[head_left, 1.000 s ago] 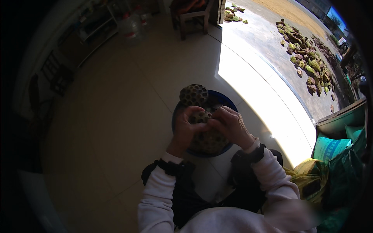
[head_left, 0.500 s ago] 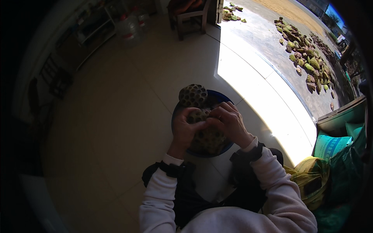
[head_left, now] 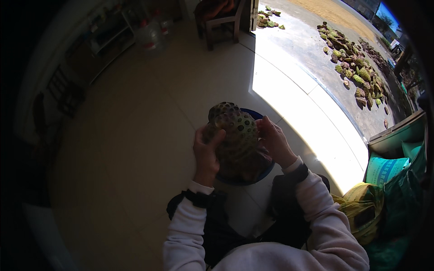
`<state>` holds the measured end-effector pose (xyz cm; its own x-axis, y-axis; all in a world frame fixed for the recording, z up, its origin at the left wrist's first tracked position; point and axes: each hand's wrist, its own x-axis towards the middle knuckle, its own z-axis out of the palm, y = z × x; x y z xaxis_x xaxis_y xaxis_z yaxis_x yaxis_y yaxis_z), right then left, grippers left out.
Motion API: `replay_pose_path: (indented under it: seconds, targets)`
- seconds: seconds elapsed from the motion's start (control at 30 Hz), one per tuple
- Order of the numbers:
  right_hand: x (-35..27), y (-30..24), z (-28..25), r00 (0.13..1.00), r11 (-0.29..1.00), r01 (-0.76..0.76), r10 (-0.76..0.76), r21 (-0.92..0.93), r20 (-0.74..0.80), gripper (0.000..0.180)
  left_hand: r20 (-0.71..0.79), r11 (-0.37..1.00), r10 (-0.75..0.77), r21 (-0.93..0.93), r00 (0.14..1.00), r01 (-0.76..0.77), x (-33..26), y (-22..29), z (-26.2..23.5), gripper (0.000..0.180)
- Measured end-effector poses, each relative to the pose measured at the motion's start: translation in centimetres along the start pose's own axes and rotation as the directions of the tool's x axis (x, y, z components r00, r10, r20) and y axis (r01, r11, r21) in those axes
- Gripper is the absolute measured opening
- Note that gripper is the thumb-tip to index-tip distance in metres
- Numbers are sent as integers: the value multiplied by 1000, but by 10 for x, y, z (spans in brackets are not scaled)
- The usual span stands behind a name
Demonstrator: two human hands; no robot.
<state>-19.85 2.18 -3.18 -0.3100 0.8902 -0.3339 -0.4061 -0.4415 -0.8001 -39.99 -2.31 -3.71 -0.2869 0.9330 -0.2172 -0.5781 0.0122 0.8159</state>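
Both my hands grip one large lotus seed pod (head_left: 238, 137), brownish green with many round holes, raised in front of me. My left hand (head_left: 205, 153) clasps its left side, with the thumb on its holed face. My right hand (head_left: 274, 141) presses against its right edge. The pod hides most of a dark blue basin (head_left: 246, 178) on the floor beneath it. Another holed pod (head_left: 222, 109) pokes out just behind the held one, over the basin's far rim. My white sleeves and dark knees frame the basin.
Tiled floor stretches left and ahead. A wooden chair (head_left: 221, 20) and a plastic jug (head_left: 153, 38) stand at the back. Outside in sunlight lie several lotus pods (head_left: 350, 63). Green and yellow sacks (head_left: 384, 189) sit at my right.
The pod has been lifted closer to the camera and turned so its holed face shows more. My hands have shifted apart to its sides.
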Motion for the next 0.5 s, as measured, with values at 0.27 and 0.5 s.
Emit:
replay_pose_path:
  seconds: [0.27, 0.5]
  targets:
    - [-9, -4, 9, 950, 660, 284, -294, -696, 109, 37, 287, 950, -94, 313, 953, -1, 3, 1, -7, 46]
    - [-14, -2, 16, 936, 583, 351, -211, -733, 280, 38, 426, 893, -209, 451, 880, -6, 2, 10, -6, 41]
